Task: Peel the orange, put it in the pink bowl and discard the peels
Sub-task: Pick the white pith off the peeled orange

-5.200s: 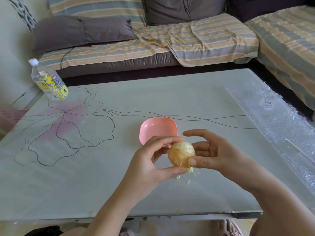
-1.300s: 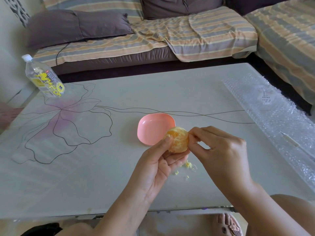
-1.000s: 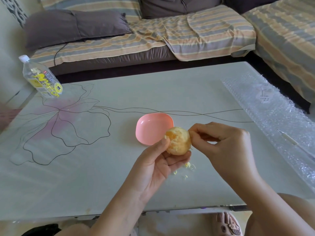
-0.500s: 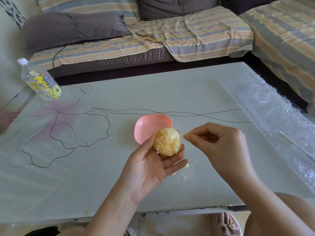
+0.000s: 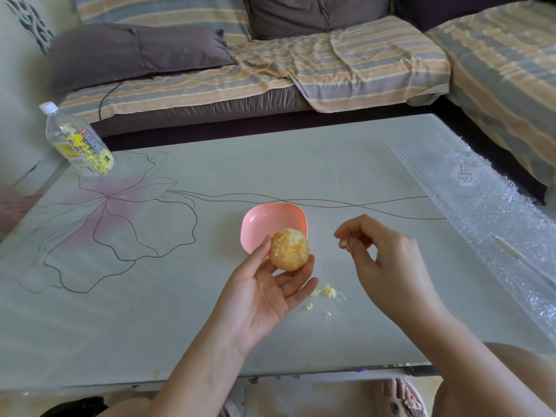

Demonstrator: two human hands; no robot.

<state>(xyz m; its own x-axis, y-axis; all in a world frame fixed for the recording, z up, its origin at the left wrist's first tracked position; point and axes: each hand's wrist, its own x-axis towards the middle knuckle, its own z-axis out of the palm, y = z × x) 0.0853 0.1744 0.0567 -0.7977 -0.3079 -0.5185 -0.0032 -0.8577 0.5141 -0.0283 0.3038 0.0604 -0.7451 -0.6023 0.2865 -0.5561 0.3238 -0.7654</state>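
Orange [image 5: 289,249] in left hand [image 5: 264,293]

The pale bench [image 5: 270,164] has a flower drawn across its left half. A pink bowl [image 5: 261,224] sits near the middle. A plastic bottle [image 5: 78,142] stands at the far left corner, bubble wrap [image 5: 481,212] lies along the right edge, and small peel scraps [image 5: 326,293] lie toward the near edge.

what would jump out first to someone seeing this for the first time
The peeled orange, held in the left hand at the centre, just in front of the pink bowl. To its right the right hand hangs with fingers pinched together, and pale yellow scraps lie on the table below the hands.
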